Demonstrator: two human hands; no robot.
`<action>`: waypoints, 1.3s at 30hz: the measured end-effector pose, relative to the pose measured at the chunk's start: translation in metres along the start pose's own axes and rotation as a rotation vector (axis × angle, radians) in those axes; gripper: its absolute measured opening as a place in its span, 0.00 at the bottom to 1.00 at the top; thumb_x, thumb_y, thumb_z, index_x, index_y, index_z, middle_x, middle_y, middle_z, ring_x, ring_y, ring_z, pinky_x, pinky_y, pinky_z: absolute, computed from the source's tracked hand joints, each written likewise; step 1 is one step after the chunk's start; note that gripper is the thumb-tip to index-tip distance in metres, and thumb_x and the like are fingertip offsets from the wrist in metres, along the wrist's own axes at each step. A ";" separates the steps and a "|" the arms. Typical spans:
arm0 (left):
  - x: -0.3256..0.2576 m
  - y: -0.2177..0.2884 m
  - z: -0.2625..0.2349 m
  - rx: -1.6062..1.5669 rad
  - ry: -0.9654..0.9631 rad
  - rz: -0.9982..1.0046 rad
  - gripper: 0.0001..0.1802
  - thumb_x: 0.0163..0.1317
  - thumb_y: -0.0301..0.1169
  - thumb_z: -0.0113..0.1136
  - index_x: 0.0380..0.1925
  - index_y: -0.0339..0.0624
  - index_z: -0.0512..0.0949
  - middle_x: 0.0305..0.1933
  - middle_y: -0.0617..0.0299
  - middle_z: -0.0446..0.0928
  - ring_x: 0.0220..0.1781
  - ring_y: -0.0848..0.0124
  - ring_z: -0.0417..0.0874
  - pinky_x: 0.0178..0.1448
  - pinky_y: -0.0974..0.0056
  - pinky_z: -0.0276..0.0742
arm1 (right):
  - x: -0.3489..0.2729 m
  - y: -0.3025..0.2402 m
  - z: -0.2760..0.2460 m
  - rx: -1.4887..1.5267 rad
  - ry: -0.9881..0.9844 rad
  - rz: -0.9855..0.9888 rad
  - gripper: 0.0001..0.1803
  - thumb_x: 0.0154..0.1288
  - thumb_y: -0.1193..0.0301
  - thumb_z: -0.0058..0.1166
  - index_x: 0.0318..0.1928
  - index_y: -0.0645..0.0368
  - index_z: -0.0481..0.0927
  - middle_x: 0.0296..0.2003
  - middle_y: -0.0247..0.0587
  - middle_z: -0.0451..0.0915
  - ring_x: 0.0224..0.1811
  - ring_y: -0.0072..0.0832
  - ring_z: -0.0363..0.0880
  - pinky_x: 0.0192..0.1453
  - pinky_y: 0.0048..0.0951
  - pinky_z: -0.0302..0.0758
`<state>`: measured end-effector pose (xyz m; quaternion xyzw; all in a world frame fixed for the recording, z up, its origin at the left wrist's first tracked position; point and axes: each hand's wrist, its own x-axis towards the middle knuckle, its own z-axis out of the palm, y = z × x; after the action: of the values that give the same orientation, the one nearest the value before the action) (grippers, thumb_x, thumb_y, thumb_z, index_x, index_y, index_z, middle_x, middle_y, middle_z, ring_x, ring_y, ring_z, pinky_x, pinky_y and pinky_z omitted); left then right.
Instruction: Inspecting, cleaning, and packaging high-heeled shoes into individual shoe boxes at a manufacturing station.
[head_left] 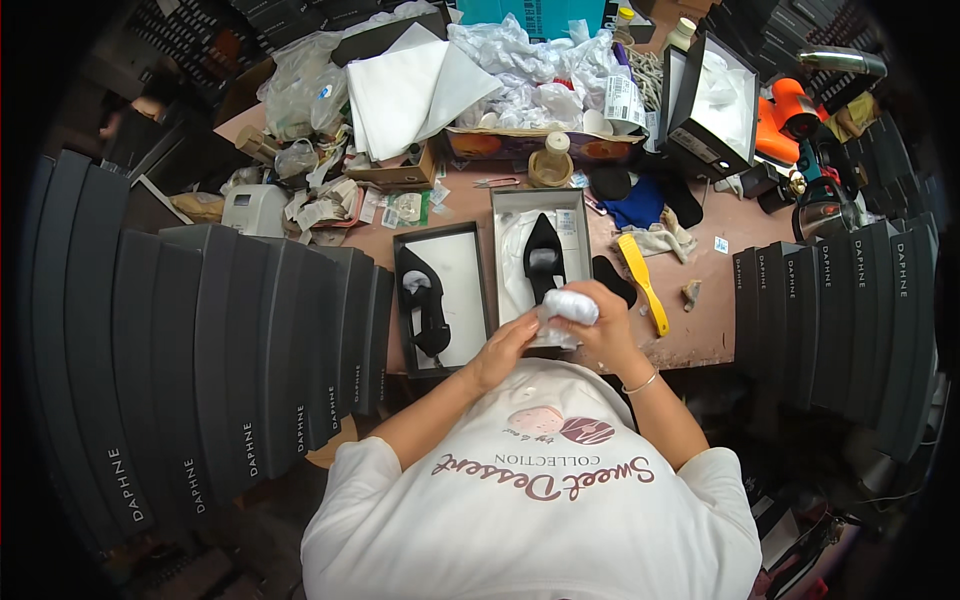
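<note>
My right hand (pixel 608 328) is closed round a wad of crumpled white tissue paper (pixel 572 306), held above the near end of a shoe box. The fingers of my left hand (pixel 503 352) are together and meet the lower edge of that wad. Under it, the open grey box (pixel 497 240) holds a black pointed shoe (pixel 543 248), toe pointing away, on white paper; my hands hide its heel end. Just left, a box lid or tray (pixel 462 290) with a white inside holds another black shoe (pixel 428 310), with white stuffing in its opening.
A yellow-handled brush (pixel 643 285) lies right of the boxes, near a blue cloth (pixel 636 203). Behind stand a glue jar (pixel 550 163), a carton of crumpled paper (pixel 540 145) and white sheets (pixel 400 95). Dark shoe-box stacks (pixel 200 350) wall both sides; an orange heat tool (pixel 785 120) sits back right.
</note>
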<state>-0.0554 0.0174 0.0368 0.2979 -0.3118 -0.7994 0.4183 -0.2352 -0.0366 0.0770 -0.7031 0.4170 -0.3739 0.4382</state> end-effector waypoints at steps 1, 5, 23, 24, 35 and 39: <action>-0.003 0.002 0.008 -0.018 0.048 0.011 0.25 0.72 0.35 0.40 0.66 0.35 0.60 0.63 0.55 0.67 0.67 0.68 0.66 0.72 0.59 0.59 | 0.003 0.002 0.004 -0.047 0.019 -0.064 0.21 0.46 0.75 0.69 0.44 0.60 0.80 0.38 0.44 0.80 0.41 0.41 0.79 0.44 0.33 0.75; 0.013 -0.009 0.000 -0.175 0.282 -0.123 0.16 0.70 0.28 0.45 0.55 0.37 0.71 0.50 0.59 0.76 0.52 0.69 0.80 0.56 0.62 0.79 | -0.010 0.026 0.015 -0.388 -0.056 -0.449 0.25 0.48 0.74 0.65 0.50 0.58 0.78 0.49 0.45 0.77 0.50 0.44 0.75 0.51 0.38 0.72; 0.075 -0.050 -0.040 -0.010 0.577 -0.257 0.31 0.60 0.32 0.60 0.60 0.29 0.63 0.51 0.56 0.75 0.54 0.71 0.75 0.58 0.67 0.69 | 0.075 0.093 0.012 -0.747 -0.312 -0.047 0.19 0.50 0.65 0.66 0.41 0.58 0.77 0.33 0.45 0.76 0.40 0.43 0.79 0.39 0.39 0.77; 0.080 -0.054 -0.042 -0.005 0.559 -0.294 0.30 0.58 0.31 0.60 0.59 0.30 0.64 0.50 0.56 0.76 0.54 0.71 0.75 0.58 0.67 0.69 | 0.078 0.114 0.026 -0.806 -0.358 0.007 0.18 0.50 0.66 0.65 0.41 0.58 0.76 0.33 0.44 0.76 0.40 0.43 0.79 0.39 0.40 0.77; 0.076 -0.031 -0.023 -0.030 0.610 -0.321 0.15 0.59 0.37 0.54 0.43 0.41 0.72 0.37 0.67 0.74 0.36 0.78 0.77 0.40 0.70 0.74 | 0.072 0.137 0.035 -0.688 -0.332 -0.134 0.11 0.55 0.71 0.56 0.39 0.57 0.73 0.36 0.45 0.74 0.41 0.44 0.79 0.43 0.40 0.79; 0.056 -0.041 -0.012 0.057 0.575 -0.313 0.14 0.61 0.35 0.50 0.43 0.40 0.72 0.38 0.64 0.73 0.38 0.76 0.75 0.43 0.70 0.73 | 0.067 0.123 0.018 -0.651 -0.433 -0.161 0.12 0.53 0.69 0.60 0.40 0.55 0.76 0.37 0.46 0.75 0.41 0.45 0.78 0.45 0.43 0.76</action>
<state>-0.0933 -0.0143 -0.0135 0.5673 -0.1537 -0.7281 0.3528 -0.2264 -0.1259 -0.0326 -0.8982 0.3552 -0.0984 0.2396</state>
